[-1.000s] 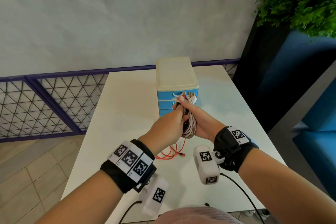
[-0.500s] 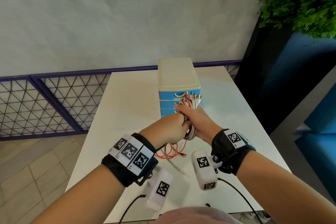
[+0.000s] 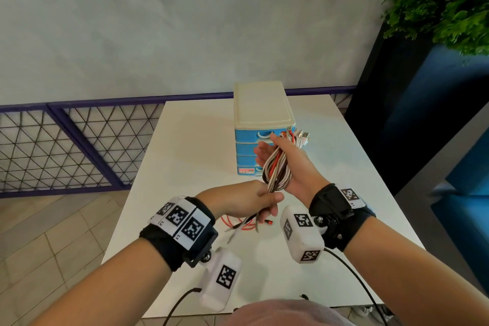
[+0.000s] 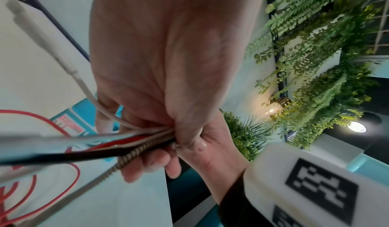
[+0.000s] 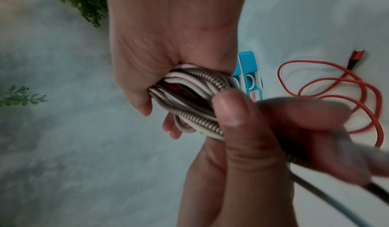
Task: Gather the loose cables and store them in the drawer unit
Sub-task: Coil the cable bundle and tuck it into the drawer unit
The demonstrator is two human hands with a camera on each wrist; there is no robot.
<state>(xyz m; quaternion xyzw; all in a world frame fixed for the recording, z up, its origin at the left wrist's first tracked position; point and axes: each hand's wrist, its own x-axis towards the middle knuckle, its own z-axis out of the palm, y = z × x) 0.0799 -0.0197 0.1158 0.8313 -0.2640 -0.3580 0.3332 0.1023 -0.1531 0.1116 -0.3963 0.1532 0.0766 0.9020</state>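
My right hand (image 3: 267, 145) is raised in front of the drawer unit (image 3: 260, 111), with a coiled cable bundle (image 3: 276, 169) of white, braided and red cables looped across its palm. Its thumb pins the plug ends (image 3: 300, 137) and its fingers lie fairly straight. Just below, my left hand (image 3: 267, 206) grips the loose tails hanging from the bundle (image 5: 189, 87); in the left wrist view those tails (image 4: 136, 140) run through its closed fingers. A red cable (image 3: 239, 222) trails in loops on the white table (image 3: 185, 156). The blue drawers (image 3: 246, 147) are closed.
The cream-topped drawer unit stands at the back middle of the table. A purple mesh railing (image 3: 79, 145) runs along the left, over a tiled floor. A dark planter with green foliage (image 3: 436, 0) and blue seating (image 3: 465, 180) stand to the right.
My left hand has dropped from the bundle down toward me, sliding along the tails. My right hand has lifted slightly right and its fingers have straightened.
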